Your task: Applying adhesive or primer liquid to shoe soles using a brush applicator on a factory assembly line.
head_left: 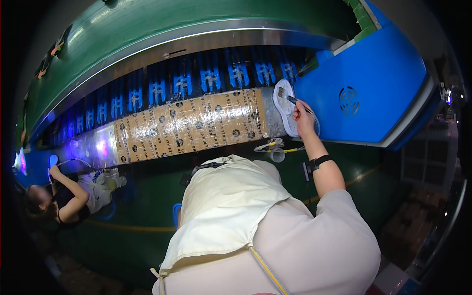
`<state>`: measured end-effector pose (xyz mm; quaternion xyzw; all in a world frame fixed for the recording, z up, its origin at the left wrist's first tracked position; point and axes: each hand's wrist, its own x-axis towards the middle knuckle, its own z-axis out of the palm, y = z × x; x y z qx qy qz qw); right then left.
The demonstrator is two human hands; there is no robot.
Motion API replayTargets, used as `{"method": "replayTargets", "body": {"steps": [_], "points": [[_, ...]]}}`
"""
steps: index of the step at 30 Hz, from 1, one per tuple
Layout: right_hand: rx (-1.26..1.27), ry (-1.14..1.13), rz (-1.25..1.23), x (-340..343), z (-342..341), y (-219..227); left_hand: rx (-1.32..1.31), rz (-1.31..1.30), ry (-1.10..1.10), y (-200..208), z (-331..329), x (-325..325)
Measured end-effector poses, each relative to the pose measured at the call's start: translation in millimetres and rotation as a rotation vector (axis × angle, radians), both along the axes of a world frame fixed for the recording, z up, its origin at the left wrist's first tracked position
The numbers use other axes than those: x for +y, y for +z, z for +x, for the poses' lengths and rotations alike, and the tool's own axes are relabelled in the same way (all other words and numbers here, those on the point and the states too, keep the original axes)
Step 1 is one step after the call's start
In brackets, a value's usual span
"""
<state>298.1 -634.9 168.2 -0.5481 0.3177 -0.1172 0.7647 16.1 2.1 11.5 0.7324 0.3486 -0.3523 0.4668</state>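
My right hand (pixel 303 118) is closed around a slim black-handled tool (pixel 292 100), perhaps a brush. The tool's tip points at the inner face of a white shoe sole (pixel 288 122), which stands lengthwise at the right end of the work ledge, beside the blue machine housing. A brownish patch shows near the sole's far end. Close behind the hand loops a thin pale cord or tube (pixel 317 123). My left hand is out of sight, as my body and the pale apron (pixel 226 206) fill the lower middle.
The ledge is covered with printed brown cardboard (pixel 191 125) under clear film. Blue clamp-like fixtures (pixel 210 78) line its far side, with a green conveyor belt (pixel 196 14) beyond. A small cup (pixel 278 155) hangs below the ledge. A co-worker (pixel 73 196) holds a blue sole at the far left.
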Motion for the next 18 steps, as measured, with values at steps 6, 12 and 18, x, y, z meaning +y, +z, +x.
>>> {"method": "replayTargets", "body": {"steps": [6,12,18], "points": [[-0.052,0.168,-0.071,43,-59,46,0.048,0.021,-0.083,16,-1,30],[0.102,-0.063,-0.044,57,-159,18,0.060,0.035,-0.204,27,44,57],[0.368,-0.369,-0.089,86,-224,-59,0.047,0.054,-0.325,29,103,92]]}}
